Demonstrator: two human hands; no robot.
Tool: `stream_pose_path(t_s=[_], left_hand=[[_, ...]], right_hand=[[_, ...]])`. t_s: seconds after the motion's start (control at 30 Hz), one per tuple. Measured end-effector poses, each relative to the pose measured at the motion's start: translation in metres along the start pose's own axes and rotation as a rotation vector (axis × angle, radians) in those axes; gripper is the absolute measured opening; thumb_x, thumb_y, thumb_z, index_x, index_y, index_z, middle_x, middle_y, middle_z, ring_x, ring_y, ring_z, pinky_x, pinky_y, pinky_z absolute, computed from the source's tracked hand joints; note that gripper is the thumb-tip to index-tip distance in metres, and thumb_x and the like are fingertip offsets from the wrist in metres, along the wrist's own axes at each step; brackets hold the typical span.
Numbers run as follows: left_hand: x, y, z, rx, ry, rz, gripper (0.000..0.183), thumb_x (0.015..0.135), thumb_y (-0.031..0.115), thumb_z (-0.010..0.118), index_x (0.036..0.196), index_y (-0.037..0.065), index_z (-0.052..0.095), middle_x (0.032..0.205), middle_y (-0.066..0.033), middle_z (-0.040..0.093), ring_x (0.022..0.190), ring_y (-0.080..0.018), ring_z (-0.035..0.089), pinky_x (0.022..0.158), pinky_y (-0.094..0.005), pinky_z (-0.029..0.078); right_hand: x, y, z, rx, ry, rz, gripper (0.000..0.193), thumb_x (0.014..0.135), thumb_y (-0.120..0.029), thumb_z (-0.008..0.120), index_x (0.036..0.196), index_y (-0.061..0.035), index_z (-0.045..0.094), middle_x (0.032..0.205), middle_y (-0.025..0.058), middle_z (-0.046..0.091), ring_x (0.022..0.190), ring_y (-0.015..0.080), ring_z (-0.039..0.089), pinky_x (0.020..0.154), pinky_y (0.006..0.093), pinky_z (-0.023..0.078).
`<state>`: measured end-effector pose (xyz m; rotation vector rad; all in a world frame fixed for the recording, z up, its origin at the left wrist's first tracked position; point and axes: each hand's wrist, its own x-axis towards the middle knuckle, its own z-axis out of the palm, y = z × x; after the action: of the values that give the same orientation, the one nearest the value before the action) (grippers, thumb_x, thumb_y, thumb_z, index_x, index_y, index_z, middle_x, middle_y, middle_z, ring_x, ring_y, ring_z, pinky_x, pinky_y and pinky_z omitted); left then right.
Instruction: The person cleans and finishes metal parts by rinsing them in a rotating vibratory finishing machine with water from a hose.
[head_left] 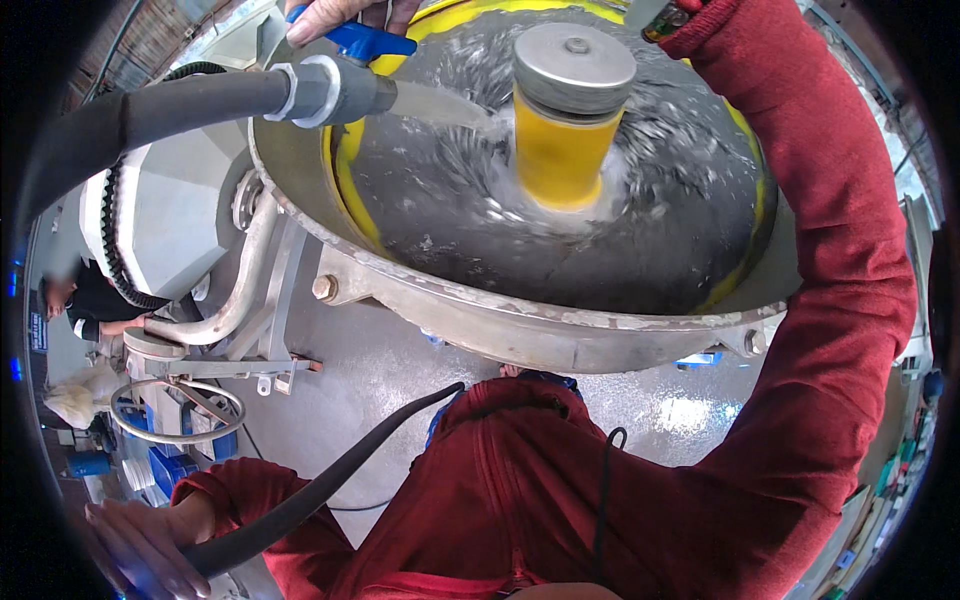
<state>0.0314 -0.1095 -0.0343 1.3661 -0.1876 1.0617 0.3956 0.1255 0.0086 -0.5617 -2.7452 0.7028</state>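
At the upper edge, fingers of my right hand (350, 14) close on the blue valve handle (365, 42) at a hose end. The picture's edge cuts off the stretch between them and my red right sleeve (830, 150). From the metal fitting (318, 92) of the black hose (200, 105), a pale stream runs into a large round metal drum (560, 315). Inside, dark grey liquid (440, 220) swirls around a yellow column (562, 150) with a round metal cap (575, 65). Low at the left, my left hand (150, 545) is wrapped round a dark hose length (330, 470).
A pale machine housing (185, 215) stands left of the drum, with a bent pipe (240, 290) and a handwheel (180, 410) below. Another person's dark clothing (95, 285) shows at the far left. Blue containers (172, 465) stand on the grey floor (370, 370).
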Motion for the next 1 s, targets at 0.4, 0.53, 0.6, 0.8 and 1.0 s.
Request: stream_pose_path(t_s=[0.4, 0.53, 0.6, 0.8, 1.0], left_hand=[[-0.007, 0.005, 0.012, 0.07, -0.015, -0.031, 0.019, 0.089, 0.007, 0.046, 0.086, -0.012, 0.046, 0.055, -0.0242, 0.054, 0.036, -0.0257, 0.055, 0.031, -0.0385, 0.049], [-0.008, 0.01, 0.021, 0.107, -0.008, -0.067, 0.021, 0.09, 0.008, 0.045, 0.085, -0.013, 0.047, 0.055, -0.0253, 0.054, 0.036, -0.0257, 0.056, 0.031, -0.0389, 0.049], [-0.01, 0.014, 0.025, 0.136, 0.002, -0.099, 0.022, 0.091, 0.009, 0.044, 0.085, -0.013, 0.047, 0.054, -0.0259, 0.054, 0.036, -0.0257, 0.056, 0.031, -0.0391, 0.05], [-0.001, 0.049, 0.025, 0.36, -0.054, -0.468, 0.025, 0.093, 0.011, 0.043, 0.085, -0.013, 0.048, 0.054, -0.0276, 0.054, 0.037, -0.0257, 0.056, 0.032, -0.0397, 0.05], [-0.022, 0.018, 0.033, 0.261, 0.183, -0.088, 0.023, 0.087, 0.011, 0.05, 0.094, -0.01, 0.046, 0.052, -0.0163, 0.055, 0.033, -0.021, 0.053, 0.028, -0.0315, 0.048]], right_hand=[[-0.004, -0.008, 0.0, -0.107, 0.011, 0.003, 0.036, 0.085, -0.036, 0.058, 0.089, 0.0001, 0.059, 0.071, -0.0005, 0.05, 0.065, 0.0086, 0.044, 0.058, 0.0242, 0.039], [-0.003, -0.008, 0.003, -0.119, 0.014, -0.018, 0.036, 0.085, -0.035, 0.057, 0.087, 0.0006, 0.059, 0.069, -0.0007, 0.049, 0.063, 0.0089, 0.044, 0.057, 0.0245, 0.038], [0.002, -0.01, 0.004, -0.125, 0.006, -0.037, 0.036, 0.085, -0.035, 0.057, 0.086, 0.0009, 0.059, 0.068, -0.0008, 0.049, 0.063, 0.009, 0.043, 0.056, 0.0247, 0.038], [0.005, -0.013, 0.003, -0.152, 0.007, -0.063, 0.036, 0.085, -0.034, 0.057, 0.084, 0.0016, 0.059, 0.065, -0.001, 0.048, 0.061, 0.0094, 0.042, 0.055, 0.0251, 0.037], [0.015, -0.015, 0.006, -0.167, -0.025, -0.132, 0.036, 0.086, -0.033, 0.056, 0.081, 0.0024, 0.059, 0.062, -0.0012, 0.046, 0.059, 0.0098, 0.041, 0.054, 0.0256, 0.036]])
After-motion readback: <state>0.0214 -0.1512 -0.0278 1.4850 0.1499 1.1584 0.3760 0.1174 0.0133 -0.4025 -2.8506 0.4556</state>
